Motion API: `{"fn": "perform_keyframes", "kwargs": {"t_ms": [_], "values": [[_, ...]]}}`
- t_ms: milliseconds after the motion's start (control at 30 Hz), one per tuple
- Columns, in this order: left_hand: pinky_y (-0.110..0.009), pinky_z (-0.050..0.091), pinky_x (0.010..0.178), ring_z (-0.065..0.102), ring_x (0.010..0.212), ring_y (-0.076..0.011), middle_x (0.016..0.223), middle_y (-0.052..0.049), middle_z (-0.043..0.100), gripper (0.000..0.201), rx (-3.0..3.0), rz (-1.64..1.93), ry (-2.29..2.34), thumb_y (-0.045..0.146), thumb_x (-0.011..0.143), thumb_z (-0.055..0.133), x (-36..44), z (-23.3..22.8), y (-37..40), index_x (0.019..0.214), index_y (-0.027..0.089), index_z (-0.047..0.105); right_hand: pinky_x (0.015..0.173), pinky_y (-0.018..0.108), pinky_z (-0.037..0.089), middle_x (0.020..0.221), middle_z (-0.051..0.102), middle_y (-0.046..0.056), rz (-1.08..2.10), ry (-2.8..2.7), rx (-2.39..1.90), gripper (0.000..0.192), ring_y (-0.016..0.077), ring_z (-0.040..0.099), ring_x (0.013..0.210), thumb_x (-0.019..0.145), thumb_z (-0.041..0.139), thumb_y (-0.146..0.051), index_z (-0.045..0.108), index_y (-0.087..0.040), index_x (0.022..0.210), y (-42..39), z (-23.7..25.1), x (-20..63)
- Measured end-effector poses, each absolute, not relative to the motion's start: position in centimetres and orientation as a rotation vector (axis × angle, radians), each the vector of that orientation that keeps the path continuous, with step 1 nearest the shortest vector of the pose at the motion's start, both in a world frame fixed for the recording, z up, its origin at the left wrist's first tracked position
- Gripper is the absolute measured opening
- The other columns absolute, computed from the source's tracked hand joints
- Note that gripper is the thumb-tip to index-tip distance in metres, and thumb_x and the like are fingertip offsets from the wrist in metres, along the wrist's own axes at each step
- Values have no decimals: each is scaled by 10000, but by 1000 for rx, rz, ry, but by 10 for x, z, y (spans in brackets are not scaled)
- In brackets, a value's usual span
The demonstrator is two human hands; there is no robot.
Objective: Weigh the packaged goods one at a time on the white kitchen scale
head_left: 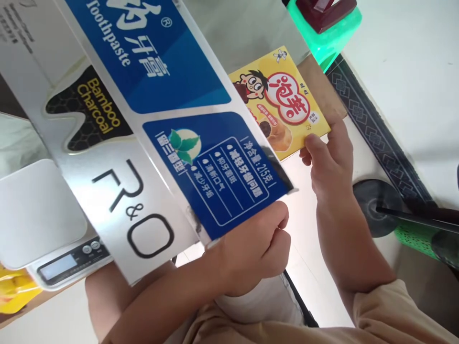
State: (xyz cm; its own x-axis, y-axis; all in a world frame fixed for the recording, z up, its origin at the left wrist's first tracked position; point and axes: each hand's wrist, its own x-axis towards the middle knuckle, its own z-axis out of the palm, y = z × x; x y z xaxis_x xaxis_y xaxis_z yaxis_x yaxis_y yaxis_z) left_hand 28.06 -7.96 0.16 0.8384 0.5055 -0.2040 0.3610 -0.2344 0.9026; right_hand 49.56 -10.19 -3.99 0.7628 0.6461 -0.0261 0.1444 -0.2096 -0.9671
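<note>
Beige short sleeve (390, 310) (loose, creased) above a bare forearm (344, 248).

Toothpaste box (143, 119) blocked most of the left view, hanging over the scale (68, 263). Yellow snack box (283, 102) sat beyond; white floor at right lay open.

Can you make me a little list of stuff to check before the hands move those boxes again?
1. Left hand grips the end of the long blue and silver toothpaste carton: ok.
2. Right hand holds the corner of the flat yellow cartoon snack box: ok.
3. The two boxes are apart: cannot tell, they overlap in view.
4. White digital scale platform is visible under the carton: ok.
5. Scale display readable: not ok, blurred.
</note>
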Motion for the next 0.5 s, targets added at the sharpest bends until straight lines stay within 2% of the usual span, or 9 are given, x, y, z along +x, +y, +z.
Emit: {"fn": "perform_keyframes", "kwargs": {"t_ms": [200,333,433,500], "values": [[-351,281,563,395,610,-163,642,15,446,112,1885,136,631,219,869,522,280,2,-78,767,237,482,581,294,470,1018,712,2,512,-637,-1729,377,97,523,645,836,721,-454,632,-293,1165,-100,-40,492],[-344,316,586,354,594,-156,598,15,401,152,1941,278,531,149,810,471,283,6,-77,733,224,362,543,297,437,1103,711,27,502,-679,-1792,485,99,520,628,836,755,-558,636,-322,1243,-104,-45,494],[-351,297,577,344,567,-149,591,17,439,185,2027,418,442,132,770,464,283,8,-76,730,226,309,553,310,479,1234,689,39,470,-728,-1801,528,88,531,623,861,746,-592,628,-367,1323,-108,-37,492],[-366,301,573,330,537,-154,564,19,419,201,2065,539,338,142,738,478,279,7,-80,706,231,301,579,326,523,1237,692,36,463,-777,-1796,513,97,558,639,900,716,-599,624,-390,1359,-119,-20,489]]}}
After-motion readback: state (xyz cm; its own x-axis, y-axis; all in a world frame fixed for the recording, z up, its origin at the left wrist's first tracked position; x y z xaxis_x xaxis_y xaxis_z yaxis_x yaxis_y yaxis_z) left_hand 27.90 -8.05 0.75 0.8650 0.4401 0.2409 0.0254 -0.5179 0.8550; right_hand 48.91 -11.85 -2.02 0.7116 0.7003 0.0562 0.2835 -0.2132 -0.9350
